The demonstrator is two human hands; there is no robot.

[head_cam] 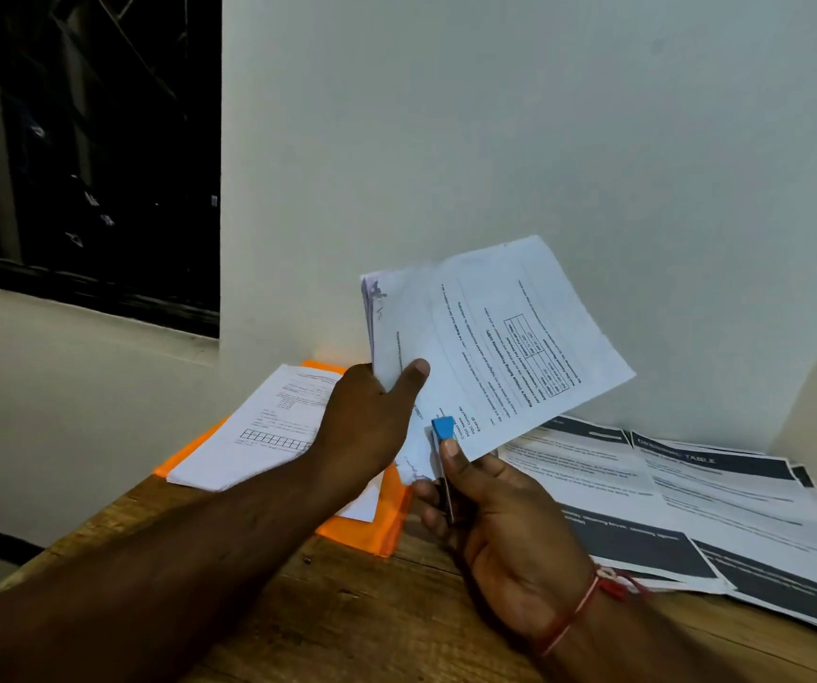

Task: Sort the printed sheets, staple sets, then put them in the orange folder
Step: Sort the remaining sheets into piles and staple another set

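My left hand (372, 416) grips a set of printed sheets (505, 347) and holds it tilted up above the table, thumb on the front page. My right hand (490, 515) holds a small stapler (443, 451) with a blue top, its jaw at the lower corner of that set. The orange folder (372, 529) lies flat on the table behind my left hand. A stack of white printed sheets (258, 431) rests on top of it.
Several sheets with dark header bands (692, 505) lie spread on the right of the wooden table (372, 613), up to the wall corner. A white wall stands close behind. A dark window (86, 150) is at the left.
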